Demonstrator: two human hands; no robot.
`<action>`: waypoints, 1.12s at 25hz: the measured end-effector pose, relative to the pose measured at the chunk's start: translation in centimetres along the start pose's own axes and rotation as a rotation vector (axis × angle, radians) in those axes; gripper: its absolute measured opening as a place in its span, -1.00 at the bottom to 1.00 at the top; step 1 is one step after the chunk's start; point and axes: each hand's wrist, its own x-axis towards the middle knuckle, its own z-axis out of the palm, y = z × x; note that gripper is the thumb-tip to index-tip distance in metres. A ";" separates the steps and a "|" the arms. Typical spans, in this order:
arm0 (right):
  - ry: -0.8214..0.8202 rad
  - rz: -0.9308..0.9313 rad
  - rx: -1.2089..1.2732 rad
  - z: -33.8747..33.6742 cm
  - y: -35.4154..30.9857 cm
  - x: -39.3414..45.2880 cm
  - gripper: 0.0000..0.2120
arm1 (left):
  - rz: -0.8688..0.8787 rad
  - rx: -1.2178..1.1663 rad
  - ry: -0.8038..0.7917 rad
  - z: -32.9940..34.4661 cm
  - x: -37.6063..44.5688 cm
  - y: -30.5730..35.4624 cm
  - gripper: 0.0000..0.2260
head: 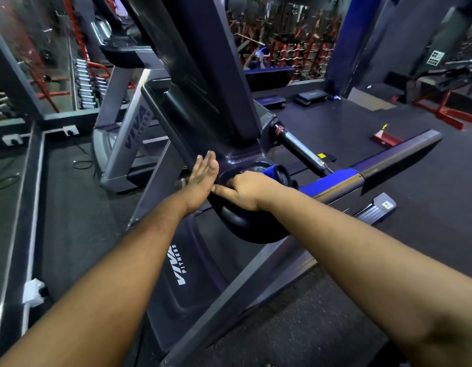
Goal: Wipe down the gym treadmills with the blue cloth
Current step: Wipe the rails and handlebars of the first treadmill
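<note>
Presently, the blue cloth (269, 172) lies bunched in the treadmill (203, 107) console recess, at 3 o'clock of the right hand (245, 190), whose curled fingers pinch it. The left hand (203, 173) presses flat, fingers straight. The cloth is probably soft and light; grip a bunched fold.

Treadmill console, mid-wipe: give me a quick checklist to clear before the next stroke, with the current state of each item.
1. Left hand placed for support: ok, fingers straight and flat against the lower edge of the treadmill console.
2. Right hand on the work area: ok, its fingers are curled down at the cup holder recess.
3. Blue cloth in the grip: cannot tell; blue material shows just beyond the right hand, but the hold itself is hidden.
4. Cloth contact with the surface: cannot tell, the hand covers it.
5. Right handrail free of objects: ok on the visible part.
6. Belt deck below unobstructed: ok where visible.
</note>
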 end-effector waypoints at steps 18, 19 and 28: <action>0.660 -0.070 0.303 5.3 -2.1 -5.1 -0.56 | 0.018 0.072 -0.015 -0.1 0.7 -1.0 0.15; 0.637 -0.159 0.298 5.4 -0.5 -6.4 -0.51 | 0.020 0.094 -0.010 -0.1 0.6 -0.9 0.14; 0.065 0.125 -0.080 0.7 7.1 -1.4 -0.41 | -0.001 0.218 -0.001 0.1 0.4 -0.5 -0.03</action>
